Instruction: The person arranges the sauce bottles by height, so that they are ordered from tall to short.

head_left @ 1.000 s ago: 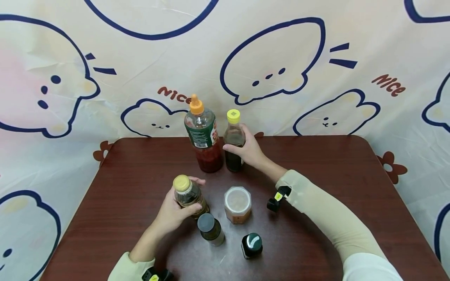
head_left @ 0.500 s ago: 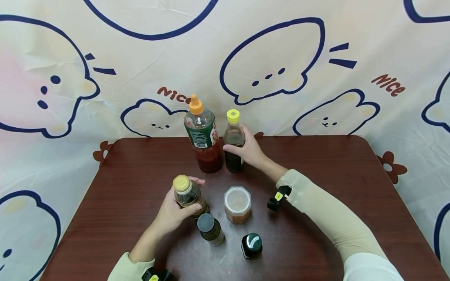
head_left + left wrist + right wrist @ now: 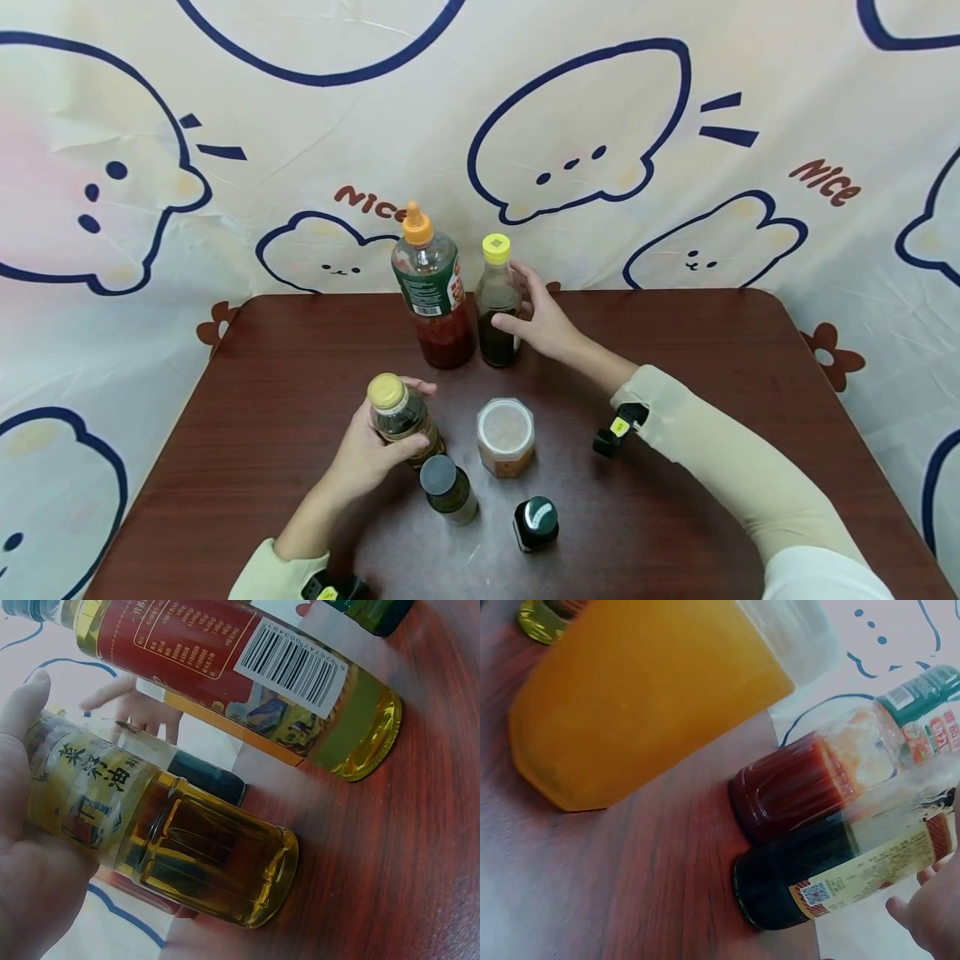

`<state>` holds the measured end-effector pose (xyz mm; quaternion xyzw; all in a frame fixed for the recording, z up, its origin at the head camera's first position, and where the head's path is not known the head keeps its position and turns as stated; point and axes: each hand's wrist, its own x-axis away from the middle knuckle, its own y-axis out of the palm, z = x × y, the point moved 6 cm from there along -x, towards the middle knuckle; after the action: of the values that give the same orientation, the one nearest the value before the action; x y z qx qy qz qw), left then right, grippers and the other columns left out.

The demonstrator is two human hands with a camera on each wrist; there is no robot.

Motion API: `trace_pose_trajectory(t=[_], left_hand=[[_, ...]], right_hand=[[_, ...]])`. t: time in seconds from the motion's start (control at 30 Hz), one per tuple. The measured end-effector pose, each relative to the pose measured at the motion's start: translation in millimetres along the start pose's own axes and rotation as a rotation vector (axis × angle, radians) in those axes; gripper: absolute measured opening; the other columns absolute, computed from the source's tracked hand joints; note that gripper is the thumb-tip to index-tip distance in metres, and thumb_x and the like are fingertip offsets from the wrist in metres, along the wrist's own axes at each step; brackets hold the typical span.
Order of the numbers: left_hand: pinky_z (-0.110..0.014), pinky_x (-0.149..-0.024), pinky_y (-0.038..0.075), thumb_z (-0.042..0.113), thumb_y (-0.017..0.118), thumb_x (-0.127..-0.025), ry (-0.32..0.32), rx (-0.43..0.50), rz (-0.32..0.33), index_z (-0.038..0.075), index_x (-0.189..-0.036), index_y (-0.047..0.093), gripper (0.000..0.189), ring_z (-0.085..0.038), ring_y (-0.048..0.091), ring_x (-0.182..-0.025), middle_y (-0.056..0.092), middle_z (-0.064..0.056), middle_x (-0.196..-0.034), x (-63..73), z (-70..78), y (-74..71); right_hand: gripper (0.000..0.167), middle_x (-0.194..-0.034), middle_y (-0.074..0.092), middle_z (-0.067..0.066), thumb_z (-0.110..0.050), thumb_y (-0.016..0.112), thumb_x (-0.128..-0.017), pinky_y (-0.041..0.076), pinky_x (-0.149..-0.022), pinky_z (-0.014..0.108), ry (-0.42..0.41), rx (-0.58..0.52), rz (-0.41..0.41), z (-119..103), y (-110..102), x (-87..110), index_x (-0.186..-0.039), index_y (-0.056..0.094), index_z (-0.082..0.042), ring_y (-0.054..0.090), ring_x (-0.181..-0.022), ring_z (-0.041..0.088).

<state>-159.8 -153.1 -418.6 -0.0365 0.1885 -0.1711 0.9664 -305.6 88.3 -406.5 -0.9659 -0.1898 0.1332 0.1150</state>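
Note:
In the head view my left hand [image 3: 358,457] grips a yellow-capped oil bottle [image 3: 402,415] standing on the table. The left wrist view shows its amber oil and yellow label, with fingers along the label. Farther back, my right hand [image 3: 553,327] is spread beside a bottle of dark sauce [image 3: 495,288] with a bright yellow cap. Its thumb overlaps the bottle in the head view, but the right wrist view shows a gap between thumb and glass. Immediately left of that bottle stands a squeeze bottle of red sauce [image 3: 444,335] with an orange nozzle.
Between the hands sits a white-lidded jar [image 3: 507,450] of orange-brown contents. A grey-capped bottle [image 3: 452,493] stands close to the left hand, and a small green-capped dark bottle [image 3: 537,525] nearer the front. A printed cloth [image 3: 570,250] hangs behind the table [image 3: 675,375].
My right hand has loosened from the dark sauce bottle and drawn back slightly to the right, its sleeve moving with it. The left hand and the bottles have stayed in place.

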Motion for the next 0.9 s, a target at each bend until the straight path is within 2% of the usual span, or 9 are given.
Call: trace_pose_trajectory(t=[0.07,0.13,0.3,0.53,0.63,0.73,0.8,0.9], left_hand=[[-0.026,-0.102,0.046,-0.007,0.080,-0.081,0.000,0.002,0.000,-0.002,-0.134,0.049,0.061,-0.018,0.060,-0.121,0.062,-0.022,-0.129,0.1,-0.8,-0.2],[-0.026,-0.102,0.046,-0.007,0.080,-0.081,0.004,0.002,0.000,-0.002,-0.134,0.049,0.061,-0.017,0.060,-0.121,0.063,-0.019,-0.129,0.3,-1.5,-0.6],[-0.026,-0.102,0.046,-0.010,0.079,-0.080,0.010,0.000,0.001,-0.003,-0.133,0.049,0.062,-0.017,0.060,-0.121,0.063,-0.020,-0.128,0.2,-2.1,-0.8],[-0.026,-0.102,0.046,-0.015,0.078,-0.077,-0.001,-0.009,0.004,-0.002,-0.133,0.050,0.063,-0.025,0.060,-0.121,0.062,-0.024,-0.128,-1.1,-0.9,-1.7],[-0.026,-0.103,0.046,-0.015,0.078,-0.078,0.002,-0.010,0.004,-0.003,-0.133,0.050,0.063,-0.027,0.060,-0.121,0.061,-0.029,-0.127,-1.1,-0.3,-1.8],[-0.026,-0.103,0.046,-0.011,0.079,-0.079,-0.003,-0.011,0.003,-0.003,-0.133,0.050,0.063,-0.022,0.060,-0.121,0.059,-0.031,-0.127,-1.2,-0.2,-1.5],[-0.026,-0.103,0.045,-0.010,0.080,-0.079,-0.007,-0.010,0.000,-0.002,-0.133,0.050,0.062,-0.019,0.060,-0.121,0.062,-0.025,-0.128,-1.4,0.1,-1.2],[-0.026,-0.103,0.046,-0.012,0.079,-0.079,-0.011,-0.009,-0.002,-0.002,-0.133,0.050,0.062,-0.017,0.060,-0.120,0.062,-0.024,-0.128,-1.9,0.6,-0.6]], right_hand=[[0.113,-0.162,0.027,0.021,-0.071,0.067,-0.084,0.030,-0.116,0.056,-0.030,-0.004,-0.006,-4.7,-2.9,7.4,-0.160,0.017,-0.003,0.026,-0.150,0.033],[0.114,-0.162,0.026,0.022,-0.076,0.060,-0.084,0.028,-0.117,0.056,-0.049,-0.006,-0.019,-9.1,-6.3,16.1,-0.159,0.018,-0.002,0.026,-0.150,0.034],[0.096,-0.162,0.025,0.020,-0.064,0.058,-0.095,0.022,-0.119,0.059,-0.086,-0.029,-0.060,-20.1,-17.2,42.7,-0.160,0.018,-0.004,0.026,-0.150,0.034],[0.086,-0.163,0.027,0.011,-0.059,0.056,-0.099,0.023,-0.119,0.058,-0.159,-0.016,-0.133,-37.7,-23.4,85.3,-0.159,0.022,-0.008,0.027,-0.149,0.030],[0.083,-0.163,0.029,0.009,-0.058,0.055,-0.100,0.026,-0.120,0.051,-0.204,-0.014,-0.171,-44.1,-22.0,101.5,-0.159,0.023,-0.008,0.029,-0.149,0.029],[0.083,-0.162,0.031,0.012,-0.056,0.054,-0.101,0.029,-0.120,0.043,-0.269,-0.035,-0.196,-49.3,-19.8,116.6,-0.158,0.025,-0.004,0.031,-0.147,0.033],[0.082,-0.160,0.034,0.016,-0.055,0.054,-0.102,0.031,-0.119,0.039,-0.314,-0.057,-0.209,-51.2,-17.7,126.1,-0.157,0.026,0.000,0.033,-0.146,0.035],[0.082,-0.157,0.038,0.021,-0.053,0.053,-0.103,0.033,-0.118,0.038,-0.367,-0.077,-0.228,-52.1,-13.6,139.8,-0.155,0.026,0.004,0.037,-0.144,0.035]])
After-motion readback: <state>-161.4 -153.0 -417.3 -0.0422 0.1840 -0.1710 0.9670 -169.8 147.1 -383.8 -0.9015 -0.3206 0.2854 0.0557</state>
